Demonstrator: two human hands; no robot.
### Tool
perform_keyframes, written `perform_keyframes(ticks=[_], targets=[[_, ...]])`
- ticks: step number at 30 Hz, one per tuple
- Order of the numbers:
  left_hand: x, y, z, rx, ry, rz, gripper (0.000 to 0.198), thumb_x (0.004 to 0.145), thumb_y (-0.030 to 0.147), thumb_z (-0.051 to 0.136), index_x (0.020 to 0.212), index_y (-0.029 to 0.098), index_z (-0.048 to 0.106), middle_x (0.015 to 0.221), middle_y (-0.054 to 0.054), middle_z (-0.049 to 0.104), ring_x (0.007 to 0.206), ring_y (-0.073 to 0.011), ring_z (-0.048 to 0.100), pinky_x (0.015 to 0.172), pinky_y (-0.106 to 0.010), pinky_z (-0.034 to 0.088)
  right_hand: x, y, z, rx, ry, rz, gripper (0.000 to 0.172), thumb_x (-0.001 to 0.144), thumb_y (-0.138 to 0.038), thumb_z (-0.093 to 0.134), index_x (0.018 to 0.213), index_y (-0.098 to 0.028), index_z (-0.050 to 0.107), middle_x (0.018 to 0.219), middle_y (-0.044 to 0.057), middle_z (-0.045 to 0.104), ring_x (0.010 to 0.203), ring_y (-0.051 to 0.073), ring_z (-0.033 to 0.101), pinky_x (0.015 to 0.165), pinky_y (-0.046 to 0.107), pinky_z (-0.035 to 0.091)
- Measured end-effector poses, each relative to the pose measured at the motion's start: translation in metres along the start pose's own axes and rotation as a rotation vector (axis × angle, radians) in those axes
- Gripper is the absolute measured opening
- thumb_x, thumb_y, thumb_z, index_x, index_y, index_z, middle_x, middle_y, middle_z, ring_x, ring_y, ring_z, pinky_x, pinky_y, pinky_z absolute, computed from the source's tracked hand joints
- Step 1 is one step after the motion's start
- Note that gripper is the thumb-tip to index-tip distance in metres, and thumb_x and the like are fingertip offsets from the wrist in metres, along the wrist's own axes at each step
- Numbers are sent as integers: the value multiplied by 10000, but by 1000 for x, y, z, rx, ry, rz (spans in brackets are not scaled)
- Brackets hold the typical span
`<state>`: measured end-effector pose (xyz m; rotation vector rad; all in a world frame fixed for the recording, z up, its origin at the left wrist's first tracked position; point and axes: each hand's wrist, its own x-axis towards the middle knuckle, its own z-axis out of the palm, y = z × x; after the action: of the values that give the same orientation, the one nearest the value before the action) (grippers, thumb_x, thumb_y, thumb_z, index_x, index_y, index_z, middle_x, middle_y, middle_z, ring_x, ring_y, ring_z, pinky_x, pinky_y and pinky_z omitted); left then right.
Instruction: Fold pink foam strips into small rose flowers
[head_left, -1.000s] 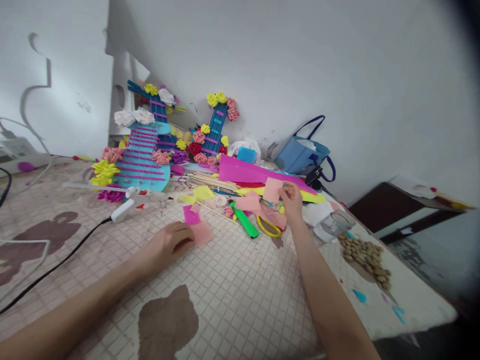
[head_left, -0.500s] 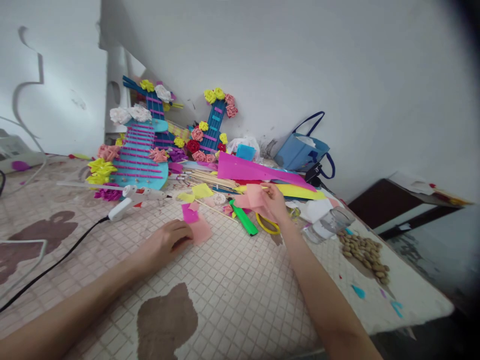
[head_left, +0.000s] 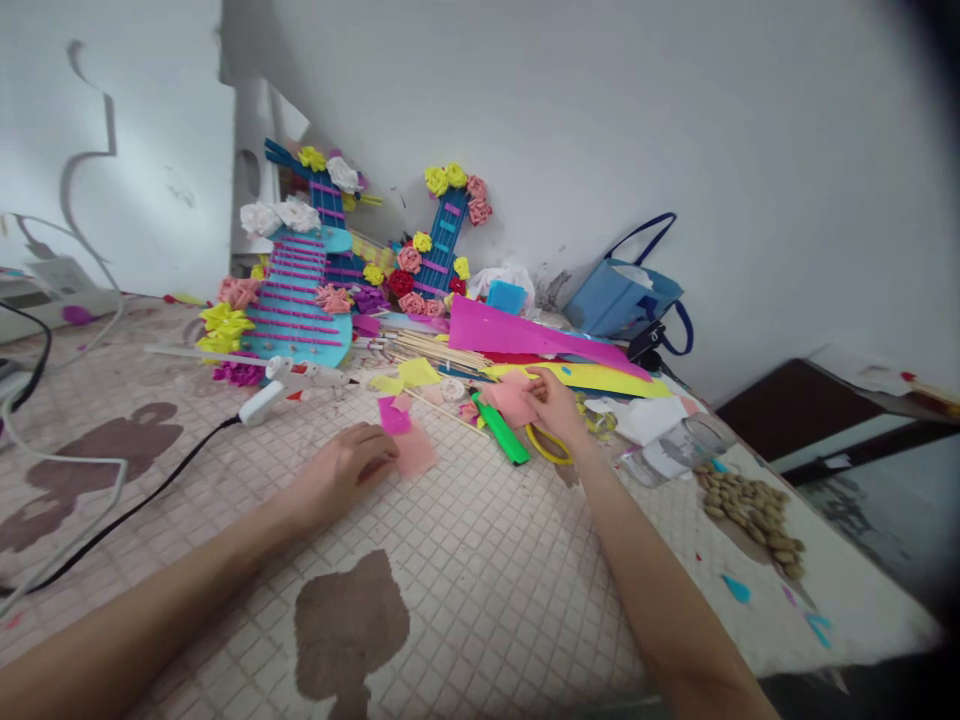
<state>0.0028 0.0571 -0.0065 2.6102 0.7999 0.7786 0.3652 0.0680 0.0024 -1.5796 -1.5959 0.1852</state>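
Observation:
My right hand (head_left: 556, 405) pinches a salmon-pink paper piece (head_left: 512, 400) above the table, close to a green-handled cutter (head_left: 501, 428) and yellow-handled scissors (head_left: 551, 447). My left hand (head_left: 349, 467) rests on the tablecloth with its fingers curled. Its fingertips meet the left edge of a flat salmon-pink paper square (head_left: 415, 452); whether anything is inside the fingers is hidden. On that square's upper left lies a small magenta paper piece (head_left: 394, 416). Yellow paper scraps (head_left: 416, 374) and a thin wooden stick (head_left: 446, 413) lie just beyond.
A glue gun (head_left: 300, 375) with its black cord lies at left. Behind stand flower-trimmed blue guitar-shaped crafts (head_left: 300, 300), bundled sticks (head_left: 439, 348) and magenta paper (head_left: 525, 335). To the right are a clear cup (head_left: 667, 450), peanuts (head_left: 750, 515) and a blue bag (head_left: 626, 295).
The view has shifted, moving the scene slightly right in the picture. The paper in my right hand looks lower and flatter. My left hand stays beside the paper square.

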Motion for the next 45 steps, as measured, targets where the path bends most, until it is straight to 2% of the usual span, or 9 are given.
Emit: perform_keyframes(ticks=[5, 11, 15, 22, 26, 29, 37, 41, 45], targets=[[-2, -9, -3, 25, 81, -44, 137, 889, 238, 494, 938, 183, 610, 961, -64, 644, 916, -207, 590, 827, -350, 472, 2, 0, -11, -76, 8, -53, 293, 748, -220, 544, 1037, -181, 572, 886, 57, 624, 720, 172, 580, 663, 323, 487], [0, 10, 10, -4, -24, 51, 191, 826, 268, 620, 989, 174, 584, 1033, -82, 626, 996, -233, 563, 870, -370, 449, 2, -6, -24, -211, -123, -168, 206, 742, -218, 568, 945, -198, 591, 907, 54, 639, 844, 213, 586, 796, 376, 459], [1, 17, 19, 53, -40, -5, 83, 886, 172, 499, 888, 166, 582, 934, -65, 629, 911, -209, 579, 832, -357, 436, 0, -7, -26, -303, -248, -219, 268, 682, -170, 596, 948, -208, 588, 992, 63, 626, 976, 249, 546, 884, 405, 418], [-1, 14, 5, 13, 7, -36, 110, 889, 154, 480, 867, 166, 587, 897, -52, 640, 856, -194, 583, 798, -339, 429, -12, -10, -20, -406, -436, -218, 465, 674, -141, 612, 1129, -195, 535, 1157, 106, 578, 1078, 274, 524, 879, 379, 425], [-3, 19, 1, -5, -23, 5, 123, 905, 158, 465, 884, 164, 586, 896, -52, 632, 860, -188, 575, 808, -334, 425, -12, -11, -18, -432, -457, -204, 334, 784, -119, 516, 1108, -195, 540, 1164, 103, 586, 1096, 242, 533, 904, 361, 418], [-5, 22, 1, 3, -71, 61, 131, 912, 142, 453, 878, 162, 579, 891, -46, 626, 881, -187, 567, 829, -340, 417, -11, -12, -19, -451, -443, -198, 181, 836, -161, 497, 998, -198, 570, 1080, 95, 609, 1058, 241, 546, 885, 366, 425], [-7, 21, 6, -18, -115, 77, 122, 905, 136, 470, 878, 159, 587, 910, -56, 627, 907, -194, 565, 842, -343, 427, -13, -11, -14, -426, -345, -193, 119, 792, -175, 554, 903, -190, 595, 1020, 96, 622, 1003, 249, 553, 877, 383, 422], [-6, 19, 3, -63, -26, 34, 145, 900, 146, 465, 847, 163, 599, 894, -58, 636, 880, -188, 581, 823, -335, 446, -9, -6, -19, -358, -244, -165, 65, 768, -149, 536, 776, -193, 584, 871, 61, 636, 870, 216, 584, 790, 337, 446], [-3, 21, -5, -190, 133, -201, 129, 893, 213, 490, 874, 173, 611, 818, -35, 659, 659, -136, 597, 621, -257, 468, -3, -10, -31, -273, -32, -86, 110, 848, -265, 478, 808, -192, 549, 765, 48, 625, 709, 200, 594, 657, 319, 455]])
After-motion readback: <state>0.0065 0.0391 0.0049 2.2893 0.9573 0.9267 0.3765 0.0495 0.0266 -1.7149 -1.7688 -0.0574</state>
